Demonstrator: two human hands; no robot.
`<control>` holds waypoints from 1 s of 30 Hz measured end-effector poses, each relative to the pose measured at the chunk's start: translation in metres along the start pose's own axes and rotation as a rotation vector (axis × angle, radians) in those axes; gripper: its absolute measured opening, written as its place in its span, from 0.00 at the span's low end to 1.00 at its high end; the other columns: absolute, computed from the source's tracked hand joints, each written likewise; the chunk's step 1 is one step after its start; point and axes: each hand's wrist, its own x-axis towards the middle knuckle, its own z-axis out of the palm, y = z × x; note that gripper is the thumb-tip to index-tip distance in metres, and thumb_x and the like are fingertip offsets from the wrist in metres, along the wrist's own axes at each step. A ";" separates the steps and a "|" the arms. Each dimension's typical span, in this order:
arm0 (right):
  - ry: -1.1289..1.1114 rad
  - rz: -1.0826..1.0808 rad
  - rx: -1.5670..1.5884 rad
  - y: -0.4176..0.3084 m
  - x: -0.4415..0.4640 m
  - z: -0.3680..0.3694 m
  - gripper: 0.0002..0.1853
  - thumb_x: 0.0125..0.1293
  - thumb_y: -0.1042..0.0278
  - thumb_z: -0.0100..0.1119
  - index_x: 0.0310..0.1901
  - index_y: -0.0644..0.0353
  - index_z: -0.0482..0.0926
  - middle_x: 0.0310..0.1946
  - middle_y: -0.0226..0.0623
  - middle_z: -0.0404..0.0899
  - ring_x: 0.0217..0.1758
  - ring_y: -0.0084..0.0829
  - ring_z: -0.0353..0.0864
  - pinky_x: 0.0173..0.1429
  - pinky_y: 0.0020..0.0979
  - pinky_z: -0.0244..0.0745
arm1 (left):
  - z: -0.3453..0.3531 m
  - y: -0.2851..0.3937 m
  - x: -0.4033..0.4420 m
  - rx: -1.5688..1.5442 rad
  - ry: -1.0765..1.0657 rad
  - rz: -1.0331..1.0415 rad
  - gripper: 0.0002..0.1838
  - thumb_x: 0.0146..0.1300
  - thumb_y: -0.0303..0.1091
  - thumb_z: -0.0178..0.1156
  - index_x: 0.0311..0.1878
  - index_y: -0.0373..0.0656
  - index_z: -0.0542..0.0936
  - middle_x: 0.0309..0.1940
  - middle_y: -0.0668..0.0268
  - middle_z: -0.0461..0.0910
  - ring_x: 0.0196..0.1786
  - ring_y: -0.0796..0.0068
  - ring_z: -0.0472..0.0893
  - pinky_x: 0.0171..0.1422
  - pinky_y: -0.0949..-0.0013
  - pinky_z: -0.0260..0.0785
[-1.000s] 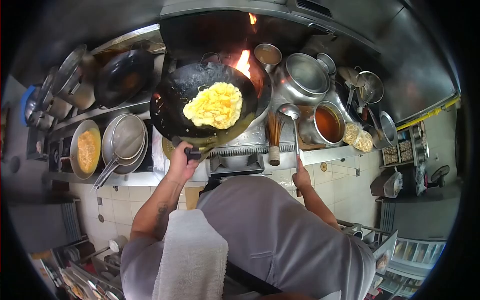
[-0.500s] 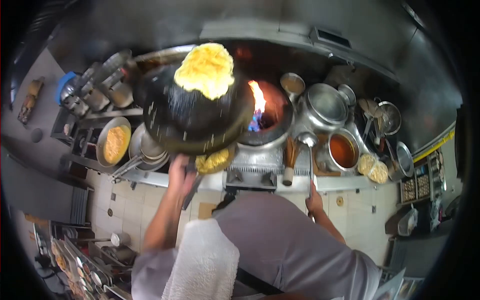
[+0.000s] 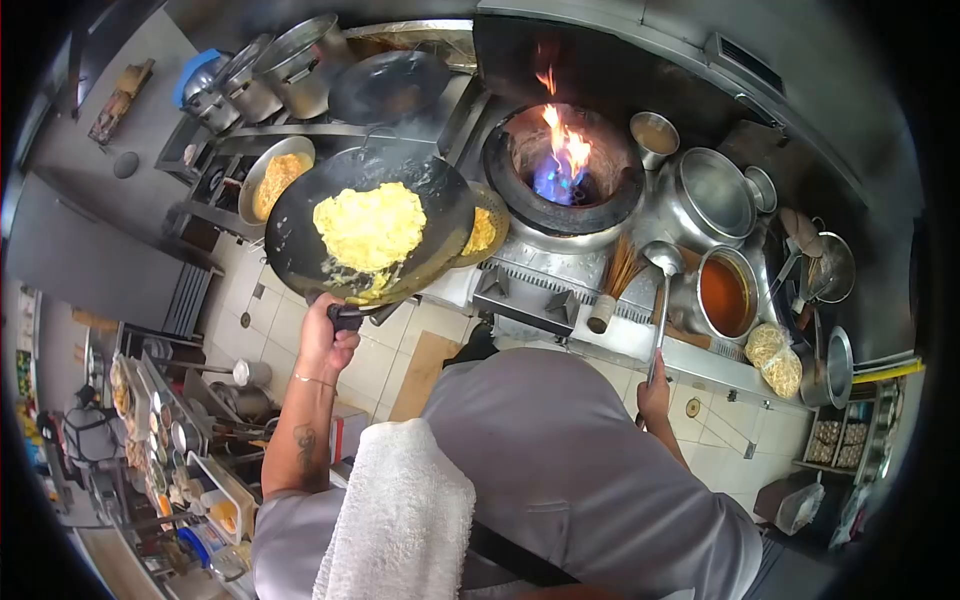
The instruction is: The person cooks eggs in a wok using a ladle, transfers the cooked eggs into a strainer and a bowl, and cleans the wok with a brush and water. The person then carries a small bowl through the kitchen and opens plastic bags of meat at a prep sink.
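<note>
My left hand (image 3: 325,340) is closed round the handle of a black wok (image 3: 290,225), which is held left of the lit burner (image 3: 500,170). A yellow sheet of cooked egg (image 3: 370,228) lies in the wok, with small scraps near its front rim. My right hand (image 3: 654,397) grips the long handle of a metal ladle (image 3: 663,258), whose bowl is beside a pot of red-brown sauce (image 3: 728,298). Partly hidden behind the wok's right edge is a perforated strainer (image 3: 497,212) holding more cooked egg (image 3: 481,230).
Flames rise in the burner. A bamboo brush (image 3: 604,312) stands before it. At right are a large lidded pot (image 3: 714,195) and bagged noodles (image 3: 775,358). A pan with an orange-yellow mixture (image 3: 281,186) and another wok (image 3: 390,88) sit at left.
The egg, above the tilted wok before, now rests inside it. My left hand has brought the wok down and left, away from the burner. My right hand still holds the ladle.
</note>
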 end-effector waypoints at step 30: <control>0.623 -0.111 -0.093 -0.090 0.010 0.021 0.39 0.62 0.75 0.70 0.76 0.48 0.71 0.53 0.51 0.78 0.56 0.52 0.80 0.66 0.47 0.75 | 0.223 -0.149 0.254 0.226 -0.446 -0.300 0.07 0.65 0.35 0.59 0.33 0.49 0.72 0.23 0.66 0.72 0.14 0.76 0.63 0.15 0.73 0.53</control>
